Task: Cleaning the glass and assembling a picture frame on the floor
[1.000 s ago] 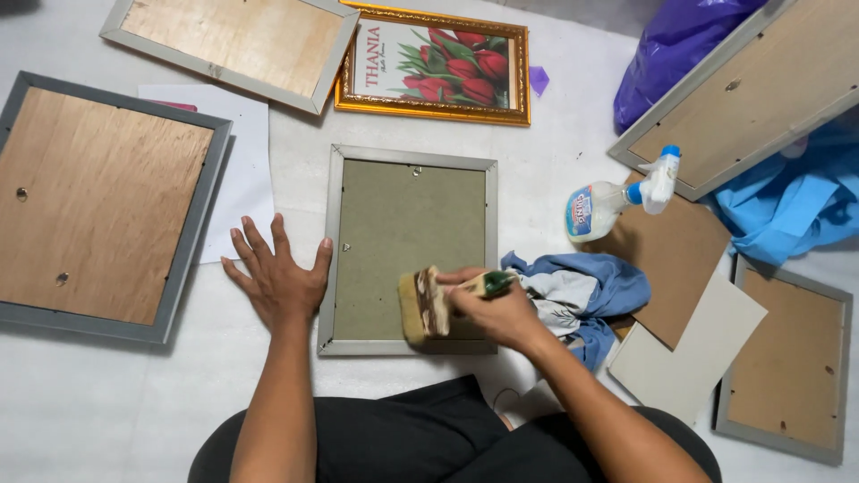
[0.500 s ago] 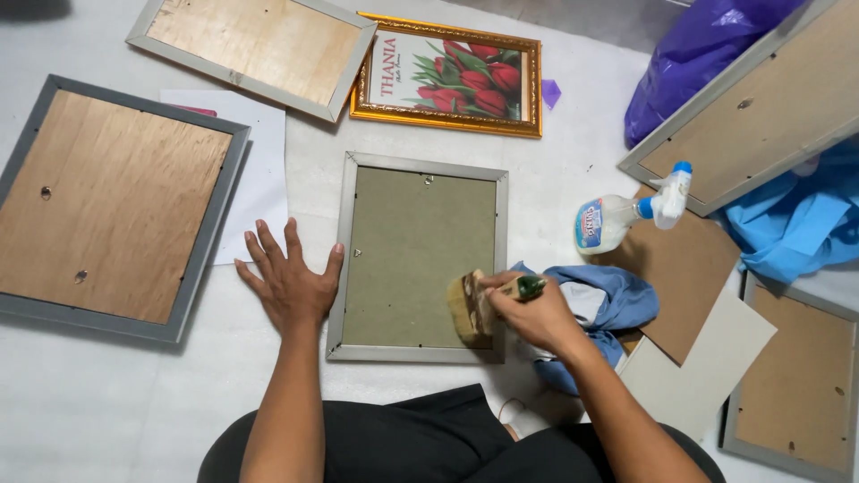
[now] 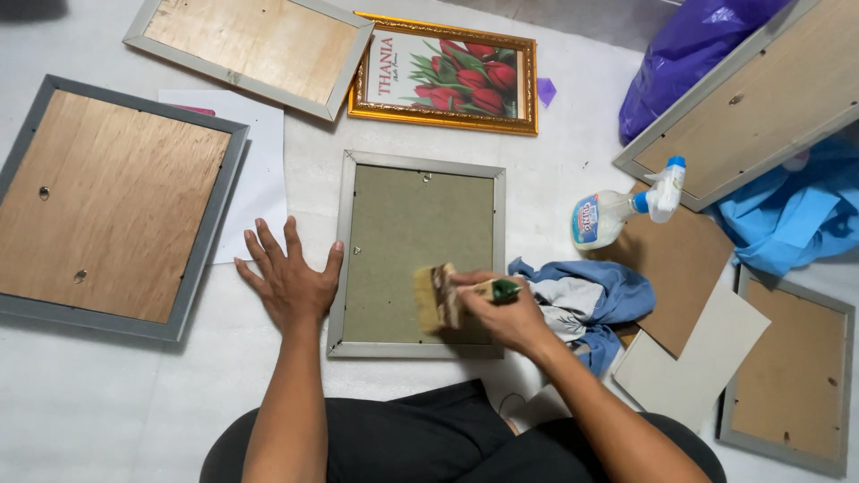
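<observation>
While I watched from the head camera, the grey picture frame [image 3: 417, 255] lay face down on the white floor [image 3: 116, 402], at the centre of the view, just above the person's knees. Its greenish backing board [image 3: 403, 241] showed inside the rim. The right hand [image 3: 506, 313] was clenched around the green handle of a wide paintbrush [image 3: 443, 297], whose pale bristles rested on the board near the frame's lower right corner. The left hand [image 3: 291, 282] lay released, flat and spread on the floor, its thumb touching the frame's left edge.

I judged the frame light and stiff, thin in the rail, and likely to slide on the smooth floor unless steadied. If glass sat beneath the board, which I could not tell, it would be fragile; I would take hold of it by the two long side rails, not by the backing.

Just right of the brush hand lay a crumpled blue and white cloth [image 3: 586, 300]. Beyond it, a spray bottle [image 3: 617, 210] lay on its side, its nozzle over a loose brown board [image 3: 680, 268]. A gold-framed print of red tulips [image 3: 445, 76] lay directly above the grey frame. Other frames lay face down around: a large one [image 3: 112, 201] at the left, one [image 3: 250, 45] at upper left, one [image 3: 752, 103] at upper right, and a small one [image 3: 792, 376] at lower right.
</observation>
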